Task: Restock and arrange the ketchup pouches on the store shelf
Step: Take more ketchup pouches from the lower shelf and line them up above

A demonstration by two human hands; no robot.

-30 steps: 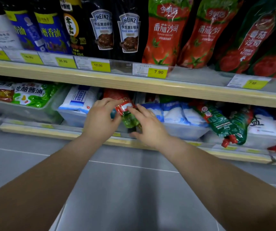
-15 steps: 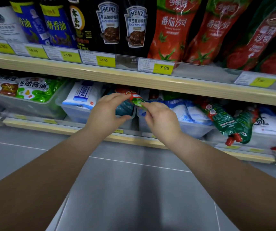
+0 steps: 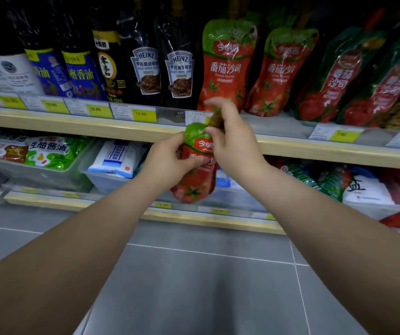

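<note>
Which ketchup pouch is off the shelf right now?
The ketchup pouch held in both hands, left hand and right hand, in front of the shelf edge. The other pouches stand upright on the upper shelf.

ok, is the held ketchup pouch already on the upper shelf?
No, both the left hand and right hand hold the ketchup pouch below the upper shelf.

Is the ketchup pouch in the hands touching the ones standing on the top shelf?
Apart. In the head view the held ketchup pouch hangs below the shelf edge, in front of it, while the standing pouches sit up on the shelf.
</note>
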